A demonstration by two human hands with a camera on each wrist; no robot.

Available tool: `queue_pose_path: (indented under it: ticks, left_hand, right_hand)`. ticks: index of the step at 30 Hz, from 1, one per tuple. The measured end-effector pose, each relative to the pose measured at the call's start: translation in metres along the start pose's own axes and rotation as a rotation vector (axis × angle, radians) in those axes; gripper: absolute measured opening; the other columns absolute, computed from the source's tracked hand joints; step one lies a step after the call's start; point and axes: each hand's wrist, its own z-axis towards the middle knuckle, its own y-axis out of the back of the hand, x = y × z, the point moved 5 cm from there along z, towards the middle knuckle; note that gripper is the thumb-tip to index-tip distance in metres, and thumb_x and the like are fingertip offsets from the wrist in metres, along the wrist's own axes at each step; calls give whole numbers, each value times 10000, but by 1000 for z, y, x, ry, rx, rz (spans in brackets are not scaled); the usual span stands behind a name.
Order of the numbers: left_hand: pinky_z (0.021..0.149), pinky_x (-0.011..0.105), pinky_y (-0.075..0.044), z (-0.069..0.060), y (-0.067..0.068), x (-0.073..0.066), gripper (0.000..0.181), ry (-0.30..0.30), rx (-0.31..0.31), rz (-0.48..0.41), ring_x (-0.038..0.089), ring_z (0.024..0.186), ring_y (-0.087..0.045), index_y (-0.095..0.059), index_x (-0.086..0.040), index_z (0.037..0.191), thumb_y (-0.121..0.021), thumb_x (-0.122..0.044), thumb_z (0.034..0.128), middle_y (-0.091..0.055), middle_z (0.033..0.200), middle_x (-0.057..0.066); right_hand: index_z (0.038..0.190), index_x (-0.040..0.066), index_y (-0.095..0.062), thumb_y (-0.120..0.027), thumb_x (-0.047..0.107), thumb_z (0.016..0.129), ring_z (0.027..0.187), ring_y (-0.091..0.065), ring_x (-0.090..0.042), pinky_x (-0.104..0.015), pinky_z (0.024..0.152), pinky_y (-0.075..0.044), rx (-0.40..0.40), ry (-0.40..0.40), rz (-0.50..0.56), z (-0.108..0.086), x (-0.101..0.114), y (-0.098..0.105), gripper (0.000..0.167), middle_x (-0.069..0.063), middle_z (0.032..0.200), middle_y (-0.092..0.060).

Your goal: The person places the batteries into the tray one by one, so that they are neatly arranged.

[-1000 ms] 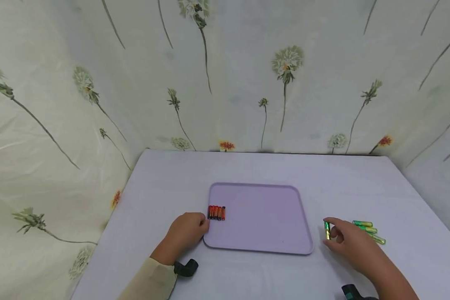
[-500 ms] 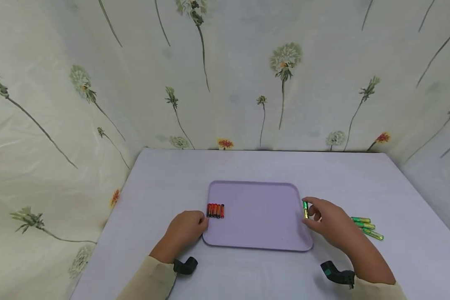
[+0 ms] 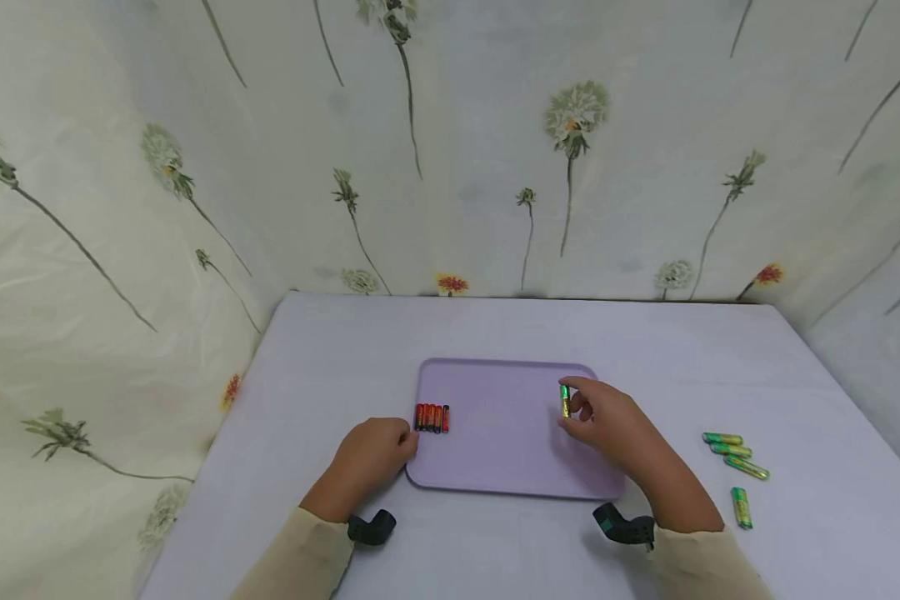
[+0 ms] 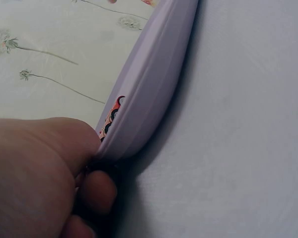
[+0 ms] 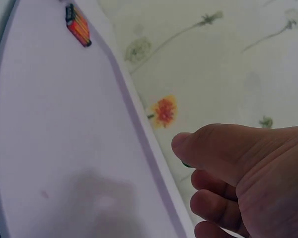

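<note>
My right hand (image 3: 618, 421) pinches a green and gold battery (image 3: 565, 401) upright between thumb and fingers, over the right part of the purple tray (image 3: 495, 467). In the right wrist view the hand (image 5: 238, 173) hides nearly all of that battery. Several red and black batteries (image 3: 432, 418) lie side by side at the tray's left edge. My left hand (image 3: 371, 458) grips the tray's left rim beside them; the left wrist view shows its thumb and fingers (image 4: 98, 192) at the rim.
On the white table (image 3: 510, 550), right of the tray, lie several green and gold batteries (image 3: 746, 467), one (image 3: 742, 507) nearer the front edge. A flowered cloth (image 3: 450, 167) hangs behind and at the sides.
My right hand has moved left with the battery, from beside the tray to above it, uncovering the green batteries on the table. The left hand has stayed at the rim.
</note>
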Motion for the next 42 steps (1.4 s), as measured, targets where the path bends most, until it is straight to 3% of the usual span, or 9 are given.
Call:
queue_pose_path:
  ticks: [7,18,25,32,42]
  left_hand:
    - [574,307,-335,2,1,1,361,24,26,-8,126,595,-412,-532,-180,692,-583,-314,1024,-394,617,-44]
    - [574,315,-351,3,-4,3,362,53,46,0,124,604,-432,-543,-183,697,-590,-333,1023,-429,619,-41]
    - [573,309,-356,2,-3,2,355,48,33,-1,118,599,-439,-560,-190,692,-599,-322,1019,-443,610,-49]
    - [579,310,-355,3,-1,2,358,35,31,3,121,602,-442,-547,-190,689,-593,-312,1023,-445,615,-43]
    - [572,304,-352,3,-1,2,374,20,25,4,113,590,-432,-535,-191,682,-590,-326,1026,-435,606,-53]
  right_hand:
    - [1407,25,-595,-795,195,913,924,-622,-178,-386,807,-516,39,27,17,24,12,-26,559,3,988,-706]
    - [1378,26,-606,-796,153,906,894,-614,-152,-394,845,-515,133,6,42,40,26,-55,525,-2,961,-689]
    - [1352,50,-625,-805,165,893,845,-568,-144,-375,811,-486,149,-13,-26,48,35,-69,506,34,899,-643]
    - [1355,122,-641,-820,246,890,828,-551,-143,-460,817,-395,155,-61,-104,56,42,-78,513,70,827,-606]
    - [1343,103,-643,-829,271,885,791,-545,-148,-467,798,-346,166,-67,-139,62,57,-86,522,53,775,-589]
